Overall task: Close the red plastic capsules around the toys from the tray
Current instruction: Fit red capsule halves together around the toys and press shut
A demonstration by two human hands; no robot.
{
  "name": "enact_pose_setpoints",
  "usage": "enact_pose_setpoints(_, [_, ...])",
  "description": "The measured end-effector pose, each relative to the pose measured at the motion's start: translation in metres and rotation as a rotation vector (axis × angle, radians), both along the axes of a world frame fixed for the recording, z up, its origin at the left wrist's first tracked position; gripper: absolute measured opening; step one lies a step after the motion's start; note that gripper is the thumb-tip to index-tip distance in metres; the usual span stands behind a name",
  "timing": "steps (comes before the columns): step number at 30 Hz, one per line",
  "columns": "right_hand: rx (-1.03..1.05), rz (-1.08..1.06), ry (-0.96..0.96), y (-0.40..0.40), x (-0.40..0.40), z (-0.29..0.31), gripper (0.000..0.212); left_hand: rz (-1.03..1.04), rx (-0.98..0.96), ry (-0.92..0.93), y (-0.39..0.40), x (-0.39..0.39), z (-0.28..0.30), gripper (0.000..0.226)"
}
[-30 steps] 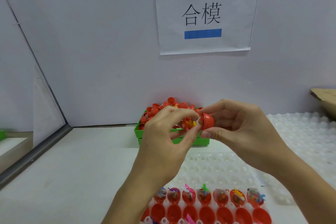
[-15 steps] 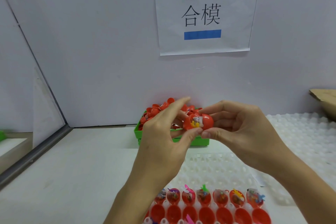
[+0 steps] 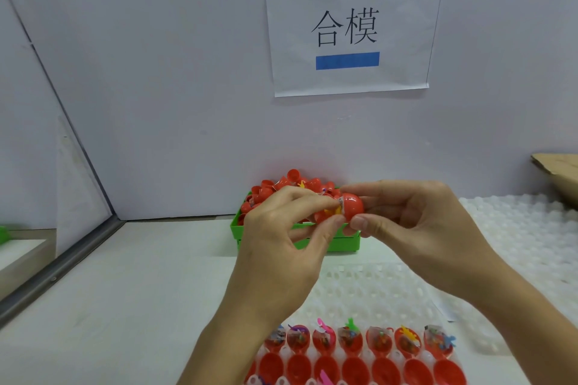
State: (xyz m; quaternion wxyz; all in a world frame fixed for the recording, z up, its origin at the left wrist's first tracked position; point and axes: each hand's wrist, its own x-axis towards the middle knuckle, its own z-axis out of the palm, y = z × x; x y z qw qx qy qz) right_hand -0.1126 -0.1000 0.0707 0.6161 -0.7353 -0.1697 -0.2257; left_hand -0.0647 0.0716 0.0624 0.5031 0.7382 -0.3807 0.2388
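Both hands hold one red plastic capsule in the air in front of the green bin. My right hand pinches its rounded red half between thumb and fingers. My left hand pinches the other half, where a toy with yellow and white parts shows at the seam. The white tray lies on the table below, and its near rows hold several open red capsule halves with small colourful toys in them.
A green bin heaped with closed red capsules stands against the back wall. More white dimpled trays lie at the right, with a cardboard box behind them. A paper sign hangs on the wall. A metal-edged partition runs along the left.
The left hand's fingers have curled back down onto the capsule after lifting. The two halves sit pressed closer together, with less of the toy showing.
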Motion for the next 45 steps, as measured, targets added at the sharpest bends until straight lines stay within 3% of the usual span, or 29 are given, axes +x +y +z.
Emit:
enact_pose_setpoints(7, [-0.075,-0.058,0.017,-0.0012,0.0009,-0.0025,0.032,0.024,0.024,0.029,0.0012,-0.0005,0.0003,0.04])
enact_pose_setpoints(21, [-0.102,-0.047,-0.019,0.0006,0.0012,-0.0019,0.042,-0.054,0.065,0.121,0.0058,0.0036,0.0012,0.031])
enact_pose_setpoints(29, [-0.145,-0.093,-0.016,0.0013,0.0033,-0.0041,0.027,-0.134,0.016,0.18,0.0042,0.0036,0.0004,0.025])
enact_pose_setpoints(37, [-0.126,-0.067,-0.021,0.0009,0.0028,-0.0042,0.029,-0.128,-0.037,0.151,-0.0011,0.0008,-0.0011,0.013])
enact_pose_setpoints(45, [-0.18,-0.146,-0.042,0.0078,0.0054,-0.0081,0.043,0.017,0.009,0.032,-0.0033,0.0007,-0.0029,0.024])
